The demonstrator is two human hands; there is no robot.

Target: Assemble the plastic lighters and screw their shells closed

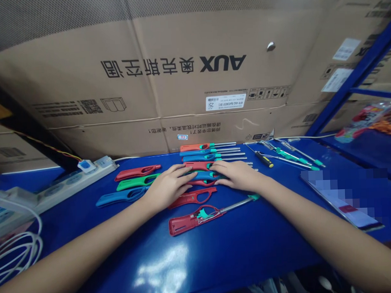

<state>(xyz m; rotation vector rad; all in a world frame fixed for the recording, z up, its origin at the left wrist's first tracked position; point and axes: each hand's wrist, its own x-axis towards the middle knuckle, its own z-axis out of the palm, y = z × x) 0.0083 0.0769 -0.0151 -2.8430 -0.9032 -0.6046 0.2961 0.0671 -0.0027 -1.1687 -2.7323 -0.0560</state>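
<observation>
Several long-necked lighters lie in a stack on the blue table (131, 255), an orange lighter (194, 147) at the back. My left hand (171, 186) rests on the handles of a red lighter (196, 165) and a blue lighter (201, 176). At their metal-tube end lies my right hand (236, 174), its fingers touching the same lighters. The fingers of both hands are spread. Nearer me is a red half shell (194, 198), then an opened red lighter (185, 221) with a teal part and wires showing. Red, green and blue casings (137, 181) lie left of my left hand.
A power strip (71, 185) and coiled white cable (18, 251) lie at the left. Right of the stack are a yellow-black screwdriver (264, 159), metal tubes with teal parts (292, 155) and a phone-like flat object (341, 199). A large cardboard box (180, 91) stands behind.
</observation>
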